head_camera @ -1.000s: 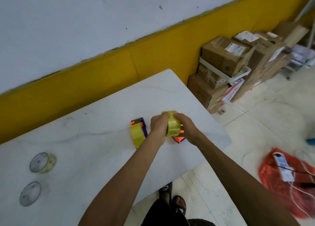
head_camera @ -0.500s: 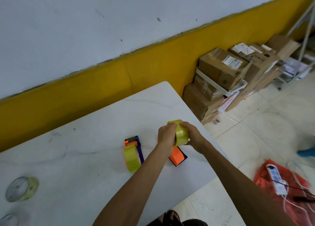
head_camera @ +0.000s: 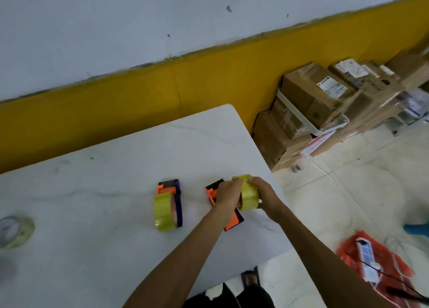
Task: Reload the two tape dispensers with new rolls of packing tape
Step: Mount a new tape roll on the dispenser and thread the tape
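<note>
- Both hands hold one yellow tape roll [head_camera: 249,195]: the left hand [head_camera: 228,195] closed on its left face, the right hand [head_camera: 264,195] on the right.
- The roll stands on edge just above the orange dispenser [head_camera: 229,223] lying on the white surface [head_camera: 116,168], its long axis running away from the person.
- Likely next: lower the roll onto that dispenser directly beneath the grip.
- Left of it, the second dispenser [head_camera: 173,188] already carries a yellow roll [head_camera: 163,212].
</note>
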`<state>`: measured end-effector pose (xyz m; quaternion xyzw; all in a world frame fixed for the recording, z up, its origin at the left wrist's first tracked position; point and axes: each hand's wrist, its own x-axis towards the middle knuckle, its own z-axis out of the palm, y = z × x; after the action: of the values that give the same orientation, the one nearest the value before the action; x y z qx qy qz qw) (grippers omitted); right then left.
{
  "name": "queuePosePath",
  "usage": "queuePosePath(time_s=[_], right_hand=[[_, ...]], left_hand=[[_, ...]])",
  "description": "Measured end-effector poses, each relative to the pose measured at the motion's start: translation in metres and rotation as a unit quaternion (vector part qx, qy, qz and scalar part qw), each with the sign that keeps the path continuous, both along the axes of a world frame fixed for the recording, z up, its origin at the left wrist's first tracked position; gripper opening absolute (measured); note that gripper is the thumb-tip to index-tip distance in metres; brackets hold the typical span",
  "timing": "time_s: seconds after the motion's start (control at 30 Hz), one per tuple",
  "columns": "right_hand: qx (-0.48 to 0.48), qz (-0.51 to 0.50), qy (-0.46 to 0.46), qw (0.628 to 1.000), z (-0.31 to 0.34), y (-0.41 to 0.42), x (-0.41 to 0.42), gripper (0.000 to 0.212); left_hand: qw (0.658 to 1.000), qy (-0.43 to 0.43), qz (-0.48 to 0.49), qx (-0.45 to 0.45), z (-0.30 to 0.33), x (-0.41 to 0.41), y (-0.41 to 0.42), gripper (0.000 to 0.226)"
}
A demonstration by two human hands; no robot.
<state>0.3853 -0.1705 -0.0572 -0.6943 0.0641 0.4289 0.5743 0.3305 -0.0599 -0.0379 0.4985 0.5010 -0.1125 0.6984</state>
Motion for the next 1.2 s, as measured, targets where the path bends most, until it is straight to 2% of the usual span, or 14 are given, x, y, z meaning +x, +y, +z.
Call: queuePosePath(time_s=[0.13,0.3,0.5,0.73,0.83,0.9,1.0,1.2], right_hand=[[0.016,0.050,0.011,0.999,-0.010,-0.010,0.009,0.061],[0.034,0.087,0.044,0.995,-0.017,-0.016,0.012,0.050],[0.053,0.116,0.061,0.990,-0.022,-0.019,0.012,0.064],[0.053,0.138,0.054,0.987,-0.030,-0.017,0.012,0.043],[0.048,0.136,0.052,0.988,-0.033,-0.016,0.013,0.027],[0.045,0.138,0.050,0.988,-0.033,-0.016,0.013,0.028],[0.042,0.142,0.047,0.988,-0.033,-0.015,0.013,0.037],[0.028,0.142,0.050,0.988,-0.031,-0.011,0.010,0.035]], left_hand=[[0.997,0.014,0.032,0.064,-0.007,-0.002,-0.013,0.026],[0.973,0.025,0.094,0.211,-0.022,-0.027,-0.018,0.026],[0.946,0.082,0.142,0.281,-0.020,-0.056,-0.020,0.022],[0.969,0.090,0.142,0.181,-0.034,-0.077,-0.022,0.015],[0.976,0.089,0.152,0.128,-0.038,-0.079,-0.028,0.034],[0.977,0.083,0.163,0.108,-0.038,-0.077,-0.031,0.043],[0.973,0.062,0.198,0.102,-0.032,-0.075,-0.030,0.033],[0.961,0.037,0.252,0.111,-0.022,-0.069,-0.019,0.020]])
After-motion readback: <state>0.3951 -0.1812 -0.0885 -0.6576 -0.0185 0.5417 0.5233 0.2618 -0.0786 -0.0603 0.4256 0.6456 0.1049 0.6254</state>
